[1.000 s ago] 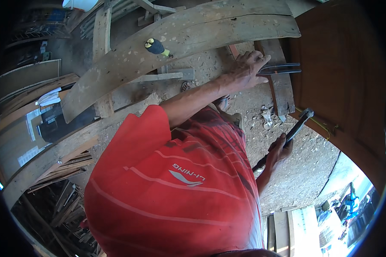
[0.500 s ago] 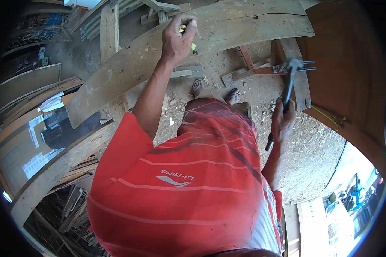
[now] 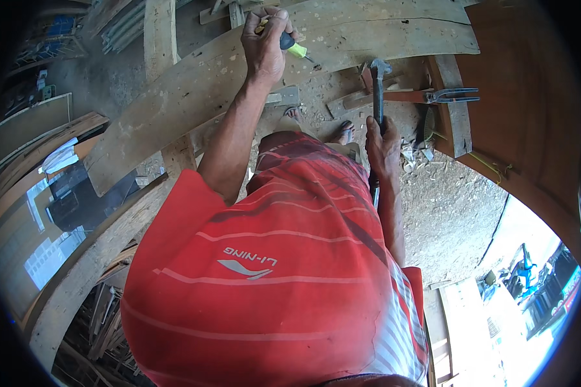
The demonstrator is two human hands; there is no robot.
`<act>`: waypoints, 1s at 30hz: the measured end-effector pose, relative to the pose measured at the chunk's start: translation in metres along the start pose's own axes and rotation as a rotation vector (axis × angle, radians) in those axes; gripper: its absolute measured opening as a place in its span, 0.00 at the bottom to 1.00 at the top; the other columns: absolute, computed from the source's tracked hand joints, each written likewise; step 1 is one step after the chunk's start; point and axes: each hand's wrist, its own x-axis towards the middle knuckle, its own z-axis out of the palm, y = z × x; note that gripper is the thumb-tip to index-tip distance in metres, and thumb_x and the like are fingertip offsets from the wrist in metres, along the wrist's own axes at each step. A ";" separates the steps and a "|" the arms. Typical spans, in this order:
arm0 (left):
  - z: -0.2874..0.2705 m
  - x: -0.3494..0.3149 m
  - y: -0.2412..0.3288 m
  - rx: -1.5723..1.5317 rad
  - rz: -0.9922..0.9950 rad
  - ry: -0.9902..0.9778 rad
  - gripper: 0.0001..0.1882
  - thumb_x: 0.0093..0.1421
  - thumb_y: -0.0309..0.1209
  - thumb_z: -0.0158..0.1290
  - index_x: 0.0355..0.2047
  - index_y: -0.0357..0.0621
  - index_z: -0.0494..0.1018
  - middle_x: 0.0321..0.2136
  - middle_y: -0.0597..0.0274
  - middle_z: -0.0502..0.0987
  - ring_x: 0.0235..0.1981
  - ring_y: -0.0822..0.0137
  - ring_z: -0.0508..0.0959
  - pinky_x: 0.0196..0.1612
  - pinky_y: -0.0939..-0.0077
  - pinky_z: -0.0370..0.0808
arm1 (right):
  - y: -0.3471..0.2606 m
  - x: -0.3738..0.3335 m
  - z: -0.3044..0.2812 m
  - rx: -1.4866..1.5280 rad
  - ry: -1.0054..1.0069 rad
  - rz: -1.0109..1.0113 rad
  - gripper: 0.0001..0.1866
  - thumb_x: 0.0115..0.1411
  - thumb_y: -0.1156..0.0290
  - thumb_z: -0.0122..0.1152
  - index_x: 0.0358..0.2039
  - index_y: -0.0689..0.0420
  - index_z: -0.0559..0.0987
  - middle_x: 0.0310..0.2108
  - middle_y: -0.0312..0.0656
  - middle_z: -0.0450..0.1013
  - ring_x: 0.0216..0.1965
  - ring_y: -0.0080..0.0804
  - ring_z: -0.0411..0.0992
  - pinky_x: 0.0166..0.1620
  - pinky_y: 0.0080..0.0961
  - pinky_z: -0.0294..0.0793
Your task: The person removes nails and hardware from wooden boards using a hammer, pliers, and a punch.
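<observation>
My left hand [image 3: 265, 48] is closed round a screwdriver with a black and yellow-green handle [image 3: 297, 49], above a long wide plank [image 3: 213, 84]. Its short dark tip points down toward the plank's near edge; whether it touches the wood I cannot tell. Something yellowish also shows between the fingers. In my right hand [image 3: 384, 151] is a hammer [image 3: 378, 90], gripped by its dark handle. The metal head is up, close to the plank's near edge. A pair of pincers [image 3: 455, 95] lies across a board to the right of the hammer.
A large brown wooden panel [image 3: 529, 109] stands along the right side. Wood chips lie on the floor [image 3: 445, 200] by my sandalled feet. At left are a curved beam [image 3: 90, 258], stacked boards and a heap of wood scraps [image 3: 103, 322]. Pale boards [image 3: 461, 309] lie at lower right.
My right hand has swung the hammer left, from near the pincers to beside the plank's near edge. My left hand has turned, so more of the screwdriver shows.
</observation>
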 end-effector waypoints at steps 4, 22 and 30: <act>0.005 -0.016 0.012 0.247 0.004 -0.096 0.05 0.65 0.26 0.56 0.37 0.40 0.71 0.28 0.62 0.75 0.28 0.70 0.76 0.36 0.70 0.77 | -0.010 -0.004 0.005 0.041 -0.002 0.056 0.20 0.70 0.52 0.58 0.32 0.57 0.73 0.18 0.32 0.67 0.19 0.19 0.65 0.24 0.23 0.65; -0.028 -0.066 0.035 0.742 -0.060 -0.463 0.16 0.58 0.20 0.64 0.44 0.43 0.72 0.44 0.59 0.83 0.47 0.69 0.81 0.51 0.73 0.78 | -0.017 -0.025 -0.005 0.050 0.024 0.228 0.23 0.70 0.50 0.55 0.37 0.62 0.76 0.22 0.45 0.72 0.25 0.35 0.72 0.32 0.35 0.70; -0.018 -0.069 0.024 0.792 0.020 -0.425 0.16 0.57 0.19 0.65 0.42 0.43 0.72 0.43 0.59 0.83 0.47 0.68 0.81 0.51 0.70 0.78 | -0.011 -0.034 -0.007 -0.039 0.068 0.151 0.21 0.69 0.54 0.57 0.37 0.63 0.76 0.23 0.49 0.71 0.25 0.40 0.71 0.33 0.38 0.70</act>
